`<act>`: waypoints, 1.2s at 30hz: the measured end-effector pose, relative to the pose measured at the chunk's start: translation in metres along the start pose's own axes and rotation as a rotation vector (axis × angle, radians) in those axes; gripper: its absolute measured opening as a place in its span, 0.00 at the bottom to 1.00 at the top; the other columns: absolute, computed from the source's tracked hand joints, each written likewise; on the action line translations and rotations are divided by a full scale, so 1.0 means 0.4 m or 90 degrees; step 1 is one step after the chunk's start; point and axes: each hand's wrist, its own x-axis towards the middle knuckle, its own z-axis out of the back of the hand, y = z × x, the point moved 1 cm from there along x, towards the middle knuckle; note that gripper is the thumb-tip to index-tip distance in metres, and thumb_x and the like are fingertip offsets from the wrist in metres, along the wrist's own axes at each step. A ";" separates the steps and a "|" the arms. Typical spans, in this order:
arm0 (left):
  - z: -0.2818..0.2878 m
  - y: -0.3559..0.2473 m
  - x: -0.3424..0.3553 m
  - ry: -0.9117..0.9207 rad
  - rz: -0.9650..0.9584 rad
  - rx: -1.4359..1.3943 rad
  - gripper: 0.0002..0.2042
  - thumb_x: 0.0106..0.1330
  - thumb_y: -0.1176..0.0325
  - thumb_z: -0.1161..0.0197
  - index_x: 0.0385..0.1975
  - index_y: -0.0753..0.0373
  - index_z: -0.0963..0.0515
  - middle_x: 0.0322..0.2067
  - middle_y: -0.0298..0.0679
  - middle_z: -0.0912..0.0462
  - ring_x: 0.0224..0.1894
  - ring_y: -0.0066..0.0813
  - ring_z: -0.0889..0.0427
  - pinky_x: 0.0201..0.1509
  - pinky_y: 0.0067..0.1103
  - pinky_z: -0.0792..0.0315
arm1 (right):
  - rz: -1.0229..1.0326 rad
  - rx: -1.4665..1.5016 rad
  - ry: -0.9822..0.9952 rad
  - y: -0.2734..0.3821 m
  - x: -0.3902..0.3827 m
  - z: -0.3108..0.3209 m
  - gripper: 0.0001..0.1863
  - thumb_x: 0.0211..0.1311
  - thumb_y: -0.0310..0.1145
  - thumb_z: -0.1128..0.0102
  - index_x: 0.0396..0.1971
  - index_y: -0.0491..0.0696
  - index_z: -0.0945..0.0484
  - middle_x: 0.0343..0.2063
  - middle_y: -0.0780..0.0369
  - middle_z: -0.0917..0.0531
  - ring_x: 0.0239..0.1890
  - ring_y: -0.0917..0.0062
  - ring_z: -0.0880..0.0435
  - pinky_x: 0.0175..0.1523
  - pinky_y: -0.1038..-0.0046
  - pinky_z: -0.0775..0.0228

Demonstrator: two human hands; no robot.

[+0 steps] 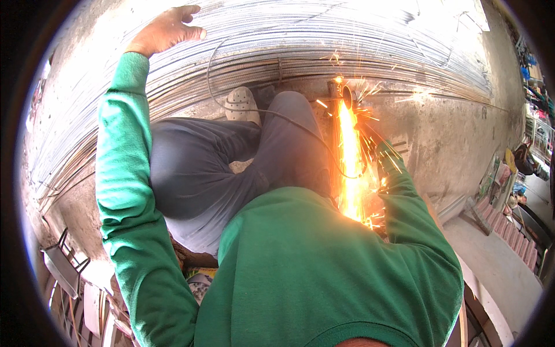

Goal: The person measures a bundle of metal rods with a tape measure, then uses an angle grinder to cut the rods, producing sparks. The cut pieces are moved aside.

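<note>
My left hand (167, 29) is stretched out at the far left over a wide bed of long thin metal rods (277, 46), fingers and thumb apart, holding nothing. Whether it touches them I cannot tell. Beside my right knee a bright stream of sparks (350, 156) shoots from a small round edge (347, 95), which looks like a cutting disc, toward my body. The green right sleeve (399, 179) reaches into this glare, which hides my right hand and whatever it grips. A thin grey cable (295, 124) crosses my leg and runs into the sparks.
My bent legs in dark trousers (202, 168) and a light perforated clog (241, 104) lie between my arms. Stained concrete floor (451, 139) extends rightward. A dark metal frame (62, 266) stands at lower left. Reddish slatted pieces (511, 234) and assorted clutter line the right side.
</note>
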 end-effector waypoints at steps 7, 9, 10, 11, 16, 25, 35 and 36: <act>0.003 -0.007 0.015 -0.011 -0.013 -0.004 0.40 0.53 0.45 0.30 0.62 0.61 0.32 0.55 0.54 0.25 0.53 0.47 0.22 0.58 0.33 0.30 | -0.142 -0.004 -0.005 0.000 0.000 0.014 0.17 0.40 0.35 0.31 0.31 0.41 0.19 0.24 0.59 0.17 0.28 0.71 0.18 0.33 0.68 0.27; 0.003 -0.008 0.019 -0.018 -0.028 -0.006 0.39 0.53 0.45 0.30 0.62 0.61 0.32 0.55 0.53 0.25 0.53 0.47 0.22 0.58 0.34 0.30 | -0.183 0.019 0.000 -0.001 0.000 0.015 0.17 0.37 0.35 0.30 0.29 0.41 0.19 0.22 0.59 0.18 0.26 0.72 0.18 0.32 0.68 0.27; 0.006 -0.002 0.002 -0.015 -0.015 0.012 0.39 0.53 0.45 0.30 0.62 0.61 0.32 0.55 0.53 0.25 0.52 0.47 0.21 0.58 0.34 0.29 | -0.123 0.143 0.079 0.035 -0.021 0.015 0.10 0.49 0.34 0.34 0.26 0.42 0.16 0.30 0.60 0.16 0.27 0.79 0.20 0.33 0.75 0.29; 0.008 0.003 -0.015 -0.012 -0.003 0.031 0.39 0.53 0.44 0.31 0.62 0.60 0.32 0.55 0.53 0.25 0.51 0.47 0.21 0.57 0.34 0.29 | -0.100 0.149 0.070 0.046 -0.040 -0.014 0.10 0.49 0.34 0.34 0.27 0.42 0.16 0.29 0.61 0.17 0.26 0.79 0.20 0.32 0.75 0.30; 0.003 0.001 -0.023 -0.012 0.016 -0.010 0.43 0.48 0.42 0.29 0.60 0.64 0.30 0.52 0.57 0.23 0.54 0.53 0.22 0.60 0.35 0.30 | -0.242 0.327 0.002 0.073 -0.140 -0.016 0.15 0.43 0.30 0.32 0.34 0.43 0.22 0.28 0.63 0.20 0.27 0.75 0.20 0.33 0.72 0.26; 0.020 -0.120 0.026 0.022 -0.023 -0.078 0.38 0.52 0.50 0.28 0.60 0.64 0.30 0.51 0.56 0.22 0.51 0.48 0.20 0.57 0.31 0.28 | -0.087 0.844 -0.202 0.094 -0.271 0.097 0.22 0.55 0.38 0.42 0.48 0.45 0.30 0.33 0.58 0.20 0.34 0.69 0.18 0.41 0.67 0.22; -0.331 -0.827 -0.038 0.056 -0.348 0.010 0.22 0.51 0.53 0.33 0.42 0.61 0.21 0.38 0.42 0.18 0.47 0.41 0.22 0.50 0.37 0.28 | 0.308 1.238 -0.485 0.350 -0.168 0.266 0.11 0.51 0.33 0.41 0.35 0.49 0.27 0.30 0.58 0.21 0.34 0.65 0.19 0.43 0.61 0.22; -0.381 -0.869 -0.048 0.026 -0.348 -0.010 0.23 0.50 0.53 0.31 0.43 0.61 0.22 0.39 0.40 0.18 0.48 0.40 0.23 0.53 0.36 0.31 | 0.319 1.238 -0.496 0.376 -0.177 0.275 0.11 0.51 0.33 0.41 0.34 0.49 0.27 0.30 0.58 0.21 0.34 0.65 0.19 0.43 0.60 0.22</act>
